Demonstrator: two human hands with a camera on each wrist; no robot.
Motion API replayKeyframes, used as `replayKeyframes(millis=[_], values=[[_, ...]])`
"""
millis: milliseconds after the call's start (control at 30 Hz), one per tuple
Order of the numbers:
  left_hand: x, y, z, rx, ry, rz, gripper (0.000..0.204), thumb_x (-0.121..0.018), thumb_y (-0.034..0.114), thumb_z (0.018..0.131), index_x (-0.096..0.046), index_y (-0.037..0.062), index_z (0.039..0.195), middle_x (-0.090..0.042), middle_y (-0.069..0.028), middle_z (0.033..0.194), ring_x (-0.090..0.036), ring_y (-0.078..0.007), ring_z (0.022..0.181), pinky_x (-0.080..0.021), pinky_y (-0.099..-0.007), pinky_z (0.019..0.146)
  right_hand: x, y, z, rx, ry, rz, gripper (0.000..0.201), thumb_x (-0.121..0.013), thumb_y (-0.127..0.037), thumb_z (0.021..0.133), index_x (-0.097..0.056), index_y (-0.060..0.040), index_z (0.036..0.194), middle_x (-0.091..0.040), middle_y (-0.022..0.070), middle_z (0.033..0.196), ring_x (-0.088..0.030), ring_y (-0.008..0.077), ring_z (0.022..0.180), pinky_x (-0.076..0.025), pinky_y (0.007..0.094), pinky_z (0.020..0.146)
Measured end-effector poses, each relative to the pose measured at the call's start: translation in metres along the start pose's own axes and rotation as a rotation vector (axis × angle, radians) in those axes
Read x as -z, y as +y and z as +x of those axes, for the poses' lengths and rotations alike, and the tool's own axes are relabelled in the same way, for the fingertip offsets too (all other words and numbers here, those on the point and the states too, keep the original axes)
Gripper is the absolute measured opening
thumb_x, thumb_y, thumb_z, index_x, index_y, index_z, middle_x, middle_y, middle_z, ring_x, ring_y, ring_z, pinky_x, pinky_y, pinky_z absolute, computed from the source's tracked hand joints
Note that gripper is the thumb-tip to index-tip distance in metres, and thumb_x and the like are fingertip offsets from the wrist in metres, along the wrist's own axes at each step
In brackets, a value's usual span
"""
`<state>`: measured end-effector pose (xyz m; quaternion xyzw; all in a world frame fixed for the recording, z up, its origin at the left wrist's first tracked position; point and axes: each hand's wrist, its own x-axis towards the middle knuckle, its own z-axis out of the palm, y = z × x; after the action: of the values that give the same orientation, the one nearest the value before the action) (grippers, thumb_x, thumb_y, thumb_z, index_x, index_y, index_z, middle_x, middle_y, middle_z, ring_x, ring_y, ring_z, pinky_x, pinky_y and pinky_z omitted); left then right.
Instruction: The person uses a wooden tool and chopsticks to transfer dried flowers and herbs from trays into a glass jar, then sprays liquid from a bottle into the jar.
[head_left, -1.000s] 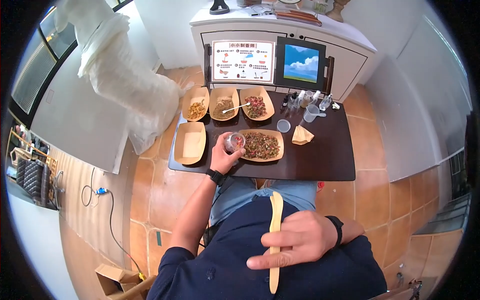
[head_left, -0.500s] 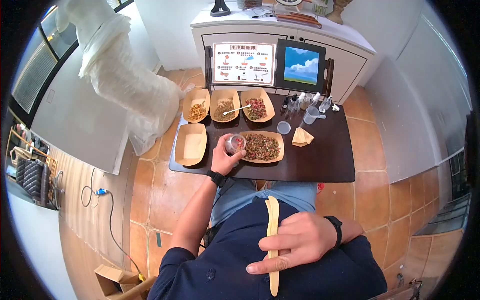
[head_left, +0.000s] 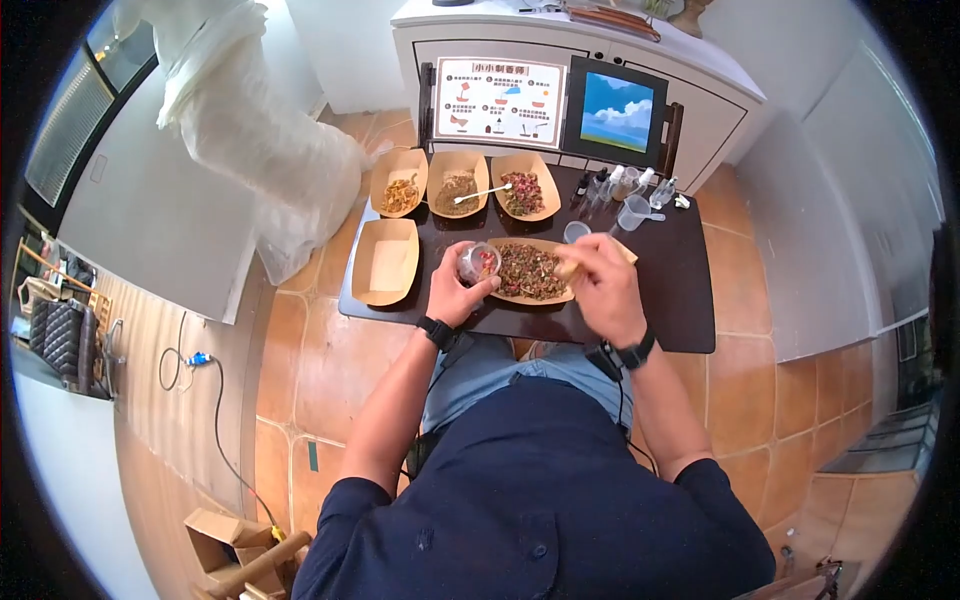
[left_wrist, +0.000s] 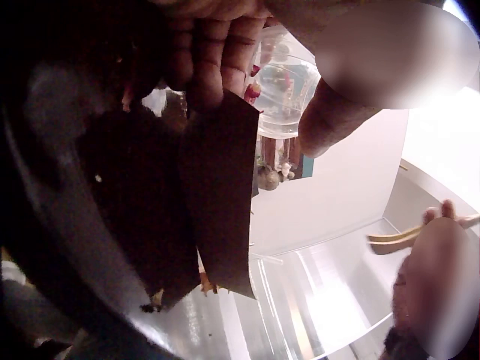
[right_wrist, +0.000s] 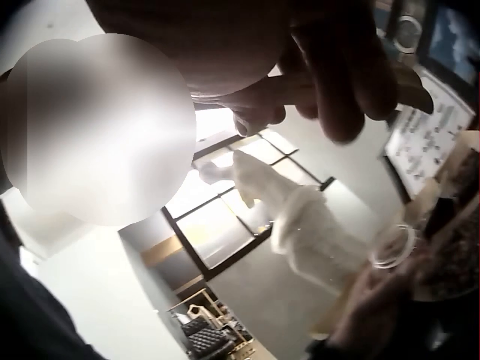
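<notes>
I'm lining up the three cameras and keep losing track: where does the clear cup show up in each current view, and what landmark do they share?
Head: near the picture's centre, slightly above it: clear cup.
Left wrist: upper part, right of centre: clear cup.
Right wrist: lower right, dim, mainly a pale ring: clear cup.
Shared landmark: the left hand, which holds the cup in all three.

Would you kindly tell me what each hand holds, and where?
Left hand: a clear cup, round its side; right hand: wooden tongs, partway along.
</notes>
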<state>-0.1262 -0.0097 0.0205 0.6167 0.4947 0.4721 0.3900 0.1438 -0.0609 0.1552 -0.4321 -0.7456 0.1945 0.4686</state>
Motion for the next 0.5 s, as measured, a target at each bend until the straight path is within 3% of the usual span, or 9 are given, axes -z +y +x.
replayKeyframes(millis=[33,100,200,333,500], values=[[-0.001,-0.006,0.0,0.008,0.0,0.0,0.072,-0.094,0.021,0.082,-0.057,0.0021,0.141,-0.074,-0.0081,0.123,-0.071,-0.0157,0.111,-0.057,-0.0335,0.099,-0.006,0.022,0.0,-0.077,0.028,0.058,0.026,-0.08,-0.017,0.1,-0.079,-0.0075,0.125,-0.063,0.0071,0.109,-0.063,0.0142,0.08,-0.054,0.0303,0.072],[-0.004,-0.011,0.001,-0.004,0.029,-0.09,0.077,-0.096,0.03,0.078,-0.059,0.001,0.14,-0.077,-0.0165,0.119,-0.075,-0.0237,0.108,-0.058,-0.0381,0.097,-0.016,0.051,-0.004,-0.128,0.062,0.113,0.029,-0.079,-0.023,0.103,-0.078,-0.0055,0.126,-0.061,0.0041,0.109,-0.061,0.0098,0.08,-0.054,0.0277,0.069],[-0.003,-0.013,0.003,-0.009,0.03,-0.089,0.077,-0.096,0.029,0.078,-0.059,0.0018,0.14,-0.077,-0.0162,0.119,-0.075,-0.0235,0.108,-0.059,-0.0386,0.096,-0.022,0.067,-0.009,-0.322,0.141,0.363,0.036,-0.076,-0.029,0.106,-0.075,0.0028,0.125,-0.063,0.0018,0.109,-0.062,0.0057,0.077,-0.055,0.0224,0.065],[-0.002,-0.007,0.001,-0.024,0.026,-0.074,0.076,-0.096,0.028,0.079,-0.059,0.0024,0.14,-0.077,-0.0155,0.119,-0.075,-0.0231,0.108,-0.059,-0.0384,0.096,-0.03,0.084,-0.014,-0.421,0.155,0.434,0.03,-0.076,-0.027,0.107,-0.072,-0.0004,0.12,-0.069,-0.0002,0.093,-0.067,0.0068,0.078,-0.056,0.024,0.068],[0.0,-0.005,0.001,-0.009,0.002,-0.059,0.075,-0.095,0.024,0.081,-0.057,0.002,0.142,-0.075,-0.0118,0.122,-0.073,-0.0194,0.11,-0.058,-0.0357,0.098,-0.04,0.09,-0.017,-0.446,0.083,0.443,0.025,-0.078,-0.021,0.105,-0.073,0.0004,0.117,-0.073,0.0018,0.096,-0.069,0.0091,0.079,-0.057,0.0261,0.073]])
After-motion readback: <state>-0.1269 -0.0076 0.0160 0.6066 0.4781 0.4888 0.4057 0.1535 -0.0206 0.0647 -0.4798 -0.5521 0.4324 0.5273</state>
